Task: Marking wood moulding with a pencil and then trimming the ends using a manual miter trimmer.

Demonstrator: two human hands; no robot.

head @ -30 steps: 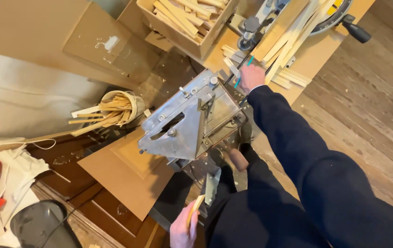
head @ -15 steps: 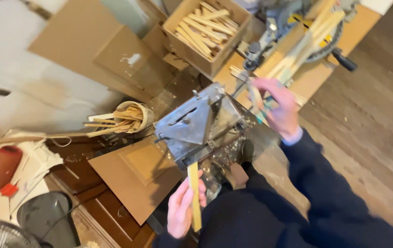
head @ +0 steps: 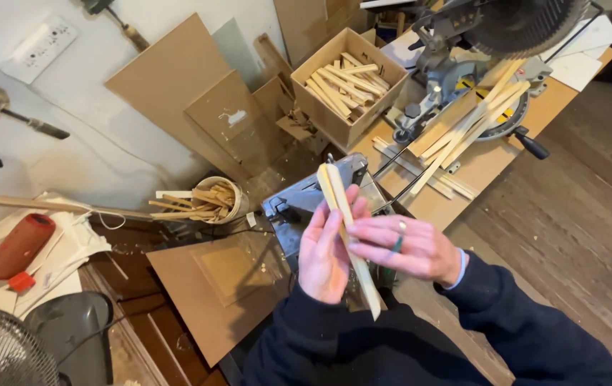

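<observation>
Your left hand [head: 325, 256] curls around two pale wooden strips [head: 346, 230] held together, fingers wrapped over their middle. Your right hand [head: 406, 248] lies flat against the same strips from the other side, fingers stretched across them, pressing rather than gripping. The strips stand slightly tilted in front of your chest, above the grey metal machine [head: 306, 204]. Beyond it, a cardboard box [head: 334, 118] holds more strips, and long strips [head: 474, 118] lie across the mitre saw [head: 492, 43] on the bench [head: 463, 186]
</observation>
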